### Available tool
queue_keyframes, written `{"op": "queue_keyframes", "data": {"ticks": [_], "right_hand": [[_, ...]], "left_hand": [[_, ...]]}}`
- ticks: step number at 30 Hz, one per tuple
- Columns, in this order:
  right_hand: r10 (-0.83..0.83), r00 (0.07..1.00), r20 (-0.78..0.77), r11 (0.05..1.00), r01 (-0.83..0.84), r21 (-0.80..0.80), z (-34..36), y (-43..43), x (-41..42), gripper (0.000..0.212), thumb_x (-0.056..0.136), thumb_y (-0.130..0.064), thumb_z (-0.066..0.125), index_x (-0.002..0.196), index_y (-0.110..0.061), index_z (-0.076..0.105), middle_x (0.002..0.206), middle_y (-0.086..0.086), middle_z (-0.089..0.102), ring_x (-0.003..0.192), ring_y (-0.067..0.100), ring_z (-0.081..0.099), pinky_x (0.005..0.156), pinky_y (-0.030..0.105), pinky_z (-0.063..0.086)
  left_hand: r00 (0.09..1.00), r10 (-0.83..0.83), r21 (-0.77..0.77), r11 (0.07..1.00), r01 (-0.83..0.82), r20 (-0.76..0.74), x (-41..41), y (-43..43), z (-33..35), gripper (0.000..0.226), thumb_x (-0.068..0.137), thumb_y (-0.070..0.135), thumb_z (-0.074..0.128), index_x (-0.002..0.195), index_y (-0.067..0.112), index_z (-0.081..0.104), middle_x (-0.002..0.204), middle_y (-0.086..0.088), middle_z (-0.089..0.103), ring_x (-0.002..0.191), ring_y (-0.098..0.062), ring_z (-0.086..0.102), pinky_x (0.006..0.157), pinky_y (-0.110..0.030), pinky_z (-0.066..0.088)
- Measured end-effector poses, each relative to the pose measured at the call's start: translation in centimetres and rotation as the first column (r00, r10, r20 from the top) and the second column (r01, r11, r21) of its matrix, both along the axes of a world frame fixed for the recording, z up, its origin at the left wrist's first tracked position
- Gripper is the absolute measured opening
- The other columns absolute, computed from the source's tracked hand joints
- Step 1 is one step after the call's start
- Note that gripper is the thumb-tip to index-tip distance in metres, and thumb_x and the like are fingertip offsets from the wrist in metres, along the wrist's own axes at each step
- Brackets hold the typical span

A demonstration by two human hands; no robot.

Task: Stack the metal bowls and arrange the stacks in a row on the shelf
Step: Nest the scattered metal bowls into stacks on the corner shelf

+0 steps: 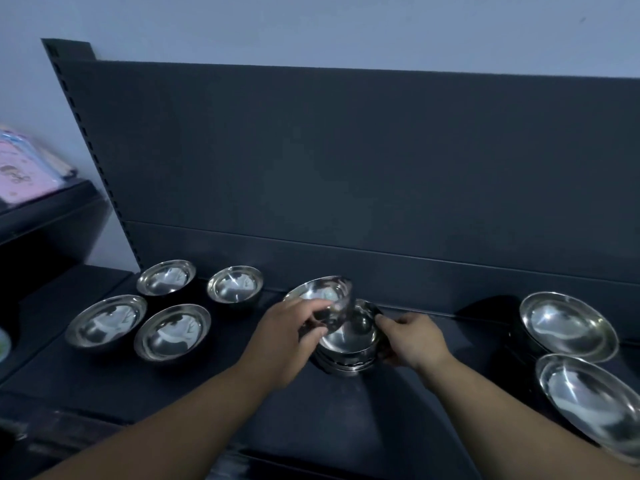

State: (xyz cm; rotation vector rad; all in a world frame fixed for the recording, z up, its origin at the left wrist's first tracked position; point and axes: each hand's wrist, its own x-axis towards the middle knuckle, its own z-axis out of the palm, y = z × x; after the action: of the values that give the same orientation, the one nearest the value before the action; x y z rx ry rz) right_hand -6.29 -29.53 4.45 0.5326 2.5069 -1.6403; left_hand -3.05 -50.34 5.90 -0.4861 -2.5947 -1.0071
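A stack of metal bowls (348, 344) stands in the middle of the dark shelf (398, 410). My left hand (287, 334) grips a single metal bowl (325, 296), tilted, just above the left rim of that stack. My right hand (410, 339) holds the stack's right side, fingers at its rim. Several loose bowls lie to the left: two at the back (166, 277) (235, 284) and two nearer (105, 320) (172, 330). Two wider stacks of bowls stand at the right (568, 323) (592, 396).
The shelf's dark back panel (346, 161) rises right behind the bowls. A slotted upright (86, 140) stands at the left. A neighbouring shelf (45, 209) at the far left carries pink and blue packages (24, 164).
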Motion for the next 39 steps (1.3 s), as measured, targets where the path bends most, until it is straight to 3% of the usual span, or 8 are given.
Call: {"op": "queue_keyframes", "data": {"ticks": [9,15,18,22,28,33,35,39], "right_hand": [[-0.016,1.0,0.014,0.977,0.018,-0.211,-0.4,0.9,1.3,0.036,0.095,-0.036,0.057,0.086,-0.001,0.063,0.069,0.016,0.07,0.053,0.024,0.065,0.052,0.032,0.055],[0.032,0.999,-0.014,0.975,-0.034,-0.221,-1.2,1.2,2.5,0.026,0.095,-0.037,0.056,0.088,-0.015,0.068,0.087,0.007,0.073,0.074,0.024,0.07,0.064,0.036,0.058],[0.069,0.997,-0.041,0.968,-0.077,-0.24,-1.6,1.2,3.0,0.019,0.096,-0.033,0.055,0.095,-0.02,0.068,0.092,0.0,0.072,0.073,0.018,0.068,0.062,0.03,0.056],[0.084,0.993,-0.079,0.951,-0.103,-0.292,-2.1,1.5,3.7,0.014,0.098,-0.024,0.053,0.1,-0.03,0.066,0.089,-0.009,0.072,0.066,0.013,0.064,0.068,0.03,0.056],[0.126,0.985,-0.114,0.938,-0.156,-0.31,-2.5,4.0,4.6,0.033,0.097,-0.008,0.052,0.116,-0.036,0.054,0.104,-0.012,0.069,0.086,0.01,0.066,0.073,0.023,0.054],[0.16,0.978,-0.136,0.952,-0.189,-0.241,-3.0,6.5,4.7,0.047,0.092,-0.006,0.06,0.12,-0.042,0.051,0.126,-0.02,0.06,0.119,0.006,0.058,0.108,0.034,0.044],[0.15,0.983,-0.102,0.976,-0.164,-0.142,-3.2,6.7,5.2,0.048,0.089,-0.012,0.066,0.125,-0.037,0.047,0.126,-0.018,0.059,0.11,0.001,0.059,0.101,0.02,0.043],[0.23,0.973,0.013,0.932,-0.224,0.286,-4.4,6.1,6.6,0.049,0.085,-0.03,0.07,0.13,-0.018,0.057,0.126,0.0,0.065,0.115,0.014,0.06,0.093,0.017,0.039]], "left_hand": [[0.974,-0.227,-0.197,0.956,0.219,-0.014,-1.6,0.6,-3.1,0.032,0.086,0.038,0.048,0.112,0.036,0.066,0.105,0.016,0.061,0.104,0.006,0.044,0.109,-0.024,0.017],[0.975,-0.098,0.176,0.982,0.063,0.199,-0.6,0.4,-4.4,0.049,0.083,0.046,0.061,0.129,0.046,0.045,0.145,0.025,0.024,0.131,0.013,0.026,0.095,-0.001,0.03],[0.936,-0.169,0.382,0.923,0.041,0.308,-0.2,0.9,-4.9,0.06,0.085,0.036,0.063,0.136,0.049,0.035,0.144,0.02,0.042,0.129,0.005,0.044,0.1,-0.011,0.039],[0.927,-0.177,0.41,0.912,0.028,0.33,0.1,1.9,-4.9,0.062,0.09,0.025,0.062,0.14,0.046,0.032,0.133,0.023,0.055,0.122,0.008,0.05,0.102,-0.019,0.039],[0.897,-0.18,0.385,0.923,0.011,0.404,-0.6,4.6,-5.0,0.069,0.086,0.031,0.063,0.144,0.044,0.027,0.132,0.025,0.055,0.122,0.008,0.05,0.107,-0.025,0.039],[0.863,-0.213,0.339,0.939,0.052,0.458,-2.2,7.1,-4.3,0.078,0.086,0.024,0.066,0.147,0.042,0.022,0.132,0.022,0.052,0.121,0.004,0.052,0.109,-0.029,0.041],[0.864,-0.204,0.324,0.945,0.05,0.461,-2.3,7.6,-4.1,0.081,0.085,0.025,0.068,0.147,0.042,0.019,0.139,0.014,0.05,0.124,0.0,0.05,0.111,-0.034,0.04],[0.896,0.006,0.139,0.987,-0.075,0.445,-0.6,7.0,-4.5,0.086,0.086,0.035,0.067,0.152,0.029,0.012,0.157,0.003,0.026,0.141,-0.013,0.03,0.117,-0.033,0.027]]}}
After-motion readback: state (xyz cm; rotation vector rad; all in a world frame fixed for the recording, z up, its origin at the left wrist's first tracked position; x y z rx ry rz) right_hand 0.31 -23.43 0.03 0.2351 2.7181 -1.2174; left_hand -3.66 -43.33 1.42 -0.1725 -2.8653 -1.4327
